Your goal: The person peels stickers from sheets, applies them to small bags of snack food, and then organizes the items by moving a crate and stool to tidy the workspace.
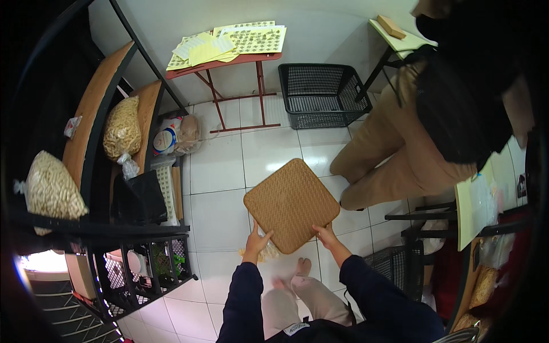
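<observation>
Honestly, the woven square panel (293, 206) could clip the co-worker's leg (374, 186) near its right corner, or tip loose, since the left hand (257, 245) and right hand (327, 236) seem to pinch just its near edges, thumbs on top, over the white tiled floor (214, 220). Room's kinda tight too: red tabletop (251, 58) with yellow sheets (254, 40) and a black basket (320, 120) by the far wall (326, 34), bulging clear bags (123, 126) on the left shelves (91, 111).

Coarse, matt weave on the tan rounded-square panel (291, 206)!
Glossy white square floor tiles (214, 166) catch the light; here's matt black perforated plastic on the rectangular crate (320, 119), smooth pale-yellow paper sheets (260, 41), brown wood-grained shelf board (90, 114), and soft dark-blue cloth sleeves (372, 288)!
</observation>
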`<state>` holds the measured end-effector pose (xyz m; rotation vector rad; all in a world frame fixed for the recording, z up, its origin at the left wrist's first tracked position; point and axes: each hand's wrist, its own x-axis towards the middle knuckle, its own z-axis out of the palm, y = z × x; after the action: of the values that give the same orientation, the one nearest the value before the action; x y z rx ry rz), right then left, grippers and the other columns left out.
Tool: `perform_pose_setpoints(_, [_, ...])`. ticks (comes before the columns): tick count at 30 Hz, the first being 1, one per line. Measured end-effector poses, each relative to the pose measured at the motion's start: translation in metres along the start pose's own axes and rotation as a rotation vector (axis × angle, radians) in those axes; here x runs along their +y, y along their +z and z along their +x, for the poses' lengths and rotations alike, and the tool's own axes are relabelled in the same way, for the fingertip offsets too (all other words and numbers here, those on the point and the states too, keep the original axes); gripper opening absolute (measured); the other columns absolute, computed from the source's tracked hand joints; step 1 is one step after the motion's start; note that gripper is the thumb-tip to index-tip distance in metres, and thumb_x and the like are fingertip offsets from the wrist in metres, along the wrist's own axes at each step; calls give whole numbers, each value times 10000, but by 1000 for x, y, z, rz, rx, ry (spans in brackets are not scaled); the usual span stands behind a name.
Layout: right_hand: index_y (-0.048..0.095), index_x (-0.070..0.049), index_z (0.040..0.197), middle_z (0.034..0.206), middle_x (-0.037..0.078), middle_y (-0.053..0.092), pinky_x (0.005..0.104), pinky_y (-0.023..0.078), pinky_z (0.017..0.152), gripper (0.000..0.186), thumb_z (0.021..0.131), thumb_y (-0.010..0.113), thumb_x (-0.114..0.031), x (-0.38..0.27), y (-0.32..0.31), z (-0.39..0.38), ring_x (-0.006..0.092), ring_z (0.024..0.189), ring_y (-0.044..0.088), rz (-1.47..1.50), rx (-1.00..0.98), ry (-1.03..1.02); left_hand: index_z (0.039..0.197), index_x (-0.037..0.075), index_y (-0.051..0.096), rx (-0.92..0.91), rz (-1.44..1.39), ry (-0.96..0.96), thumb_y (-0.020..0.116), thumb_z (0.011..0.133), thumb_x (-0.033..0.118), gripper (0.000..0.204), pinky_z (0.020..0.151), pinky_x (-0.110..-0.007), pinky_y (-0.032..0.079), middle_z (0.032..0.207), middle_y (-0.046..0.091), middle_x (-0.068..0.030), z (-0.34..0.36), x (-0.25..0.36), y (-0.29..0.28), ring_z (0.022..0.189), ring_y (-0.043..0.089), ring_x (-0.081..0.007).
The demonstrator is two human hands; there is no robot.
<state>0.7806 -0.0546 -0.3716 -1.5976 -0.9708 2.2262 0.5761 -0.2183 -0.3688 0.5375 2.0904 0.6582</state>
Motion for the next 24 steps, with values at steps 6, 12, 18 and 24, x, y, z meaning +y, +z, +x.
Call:
perform_pose_setpoints(6, [117,-151,1283,1271,83,294,460,299,907,749,729,621,-169,-69,61,64,213,1165,302,-128,-27,100,1343,126,-17,16,-76,5,616,701,401,942,831,-324,402,1070,500,-276,93,37,-77,988,518,-334])
perform_pose_setpoints(12, [545,7,923,873,159,575,367,424,756,319,737,565,-251,-122,62,187,295,876,544,-726,521,-135,1341,115,36,-137,-21,-142,620,672,458,951,828,-368,407,1064,507,-264,163,82,-136,975,510,-374])
perform_pose_setpoints(18, [562,0,876,737,138,582,379,437,691,300,686,600,-229,-221,92,288,296,746,567,-701,694,-454,1279,72,235,-9,-170,40,602,731,382,729,797,-360,421,1023,532,-249,224,62,-119,956,526,-351])
perform_pose_setpoints(24, [383,-14,1163,1173,174,421,356,310,932,622,648,648,-241,-242,115,409,301,1081,406,-1208,466,-596,1263,43,234,-93,-240,-144,593,766,302,665,625,-336,466,801,601,-187,217,71,-119,699,602,-258])
